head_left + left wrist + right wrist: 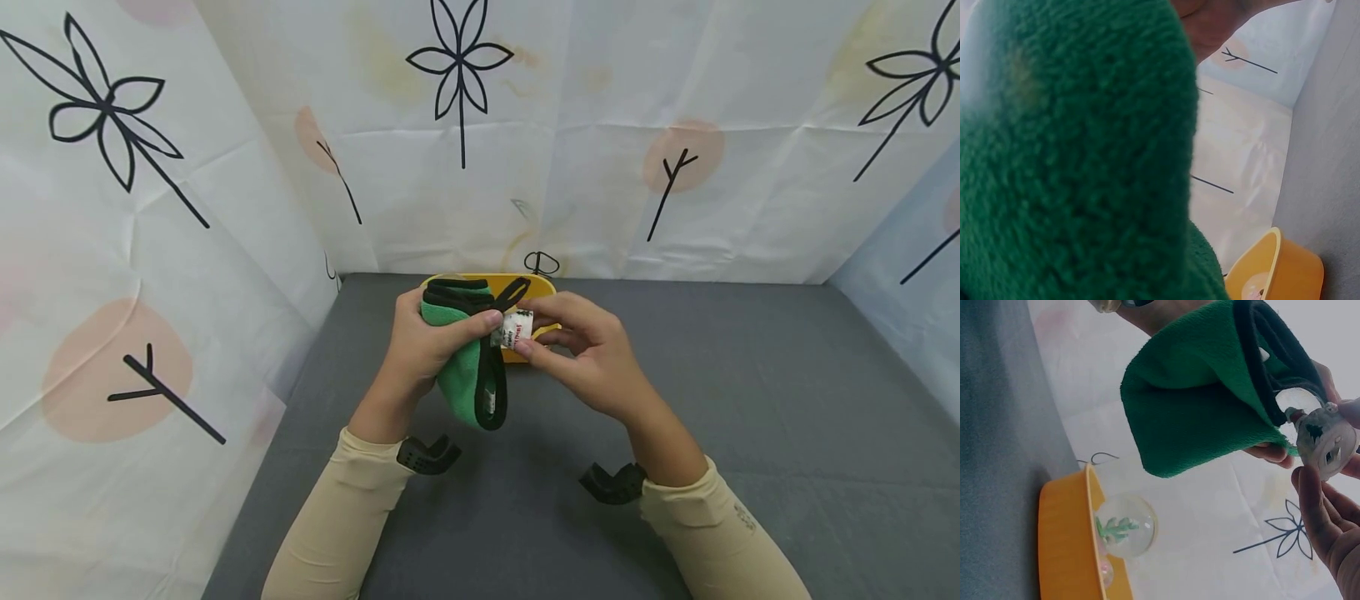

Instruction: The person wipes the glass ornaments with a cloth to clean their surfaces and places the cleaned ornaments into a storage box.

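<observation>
My left hand point(427, 342) grips a folded green towelling cloth point(463, 371) with black edging and a black hanging loop. My right hand point(588, 350) pinches a small clear round ornament point(1325, 440) with white and dark markings inside. From the head view, the ornament shows as a pale patch with red lettering beside the cloth's black edge. The left thumb tip lies right at its side. Close up in the left wrist view, the green cloth point(1079, 156) hides most of the left hand.
Behind the hands, a yellow bin point(536, 287) stands on the grey table point(750, 383) near the back wall. Clear balls lie in it, one ball point(1125, 526) with a green sprig inside. Patterned white fabric point(600, 167) encloses the table's back and sides.
</observation>
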`<state>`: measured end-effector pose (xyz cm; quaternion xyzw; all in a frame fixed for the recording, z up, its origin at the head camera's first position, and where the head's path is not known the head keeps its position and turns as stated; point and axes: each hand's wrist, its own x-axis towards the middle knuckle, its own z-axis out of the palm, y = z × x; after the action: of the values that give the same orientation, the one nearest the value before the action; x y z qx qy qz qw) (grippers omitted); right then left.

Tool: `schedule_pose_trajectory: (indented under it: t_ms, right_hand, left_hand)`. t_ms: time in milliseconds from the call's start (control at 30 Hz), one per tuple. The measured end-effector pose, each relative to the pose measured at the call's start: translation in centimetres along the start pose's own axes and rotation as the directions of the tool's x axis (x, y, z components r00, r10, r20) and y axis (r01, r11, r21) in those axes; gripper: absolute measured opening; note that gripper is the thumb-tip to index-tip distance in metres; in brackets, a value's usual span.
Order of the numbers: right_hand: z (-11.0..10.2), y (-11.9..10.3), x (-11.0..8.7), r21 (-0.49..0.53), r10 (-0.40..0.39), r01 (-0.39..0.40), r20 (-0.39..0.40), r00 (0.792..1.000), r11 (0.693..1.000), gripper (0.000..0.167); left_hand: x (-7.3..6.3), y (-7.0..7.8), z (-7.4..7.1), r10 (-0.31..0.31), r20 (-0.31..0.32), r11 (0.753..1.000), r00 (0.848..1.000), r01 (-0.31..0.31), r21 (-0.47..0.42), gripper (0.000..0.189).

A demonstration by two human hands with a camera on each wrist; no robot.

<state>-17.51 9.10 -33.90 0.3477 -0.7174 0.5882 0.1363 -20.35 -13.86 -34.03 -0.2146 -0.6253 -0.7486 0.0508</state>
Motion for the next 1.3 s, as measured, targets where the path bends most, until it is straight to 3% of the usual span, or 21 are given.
schedule_pose_trajectory:
  t_ms: [200, 433, 733, 933, 1100, 1300]
  right_hand:
    - [-0.08, -0.17, -0.01, -0.002, -0.008, 0.008, 0.007, 1.0, 1.0, 0.046]
    - [-0.01, -0.22, 0.03, -0.018, -0.037, 0.036, -0.028, 0.999, 0.999, 0.051]
    - [0.15, -0.19, 0.06, -0.069, -0.214, 0.212, -0.031, 0.976, 0.975, 0.052]
    - [0.29, -0.37, 0.14, -0.228, -0.313, 0.297, -0.038, 0.949, 0.927, 0.042]
    - [0.26, -0.3, 0.28, -0.282, -0.299, 0.277, -0.038, 0.953, 0.919, 0.04]
    - [0.03, -0.15, 0.17, -0.292, -0.228, 0.21, -0.029, 0.973, 0.933, 0.048]
  left_hand:
    - [0.03, 0.02, -0.18, -0.002, 0.052, 1.0, 0.999, 0.002, 0.007, 0.037]
    - [0.1, 0.05, -0.2, 0.01, 0.05, 1.0, 0.999, -0.01, 0.014, 0.035]
    - [0.06, 0.1, -0.16, 0.012, 0.017, 1.0, 1.0, -0.012, 0.022, 0.035]
    - [0.16, -0.07, -0.13, 0.009, 0.012, 1.0, 1.0, -0.009, 0.027, 0.035]
    - [0.16, -0.12, 0.02, 0.01, -0.004, 0.999, 1.0, -0.01, 0.033, 0.034]
    - [0.12, -0.33, 0.06, 0.015, -0.024, 0.999, 1.0, -0.014, 0.034, 0.035]
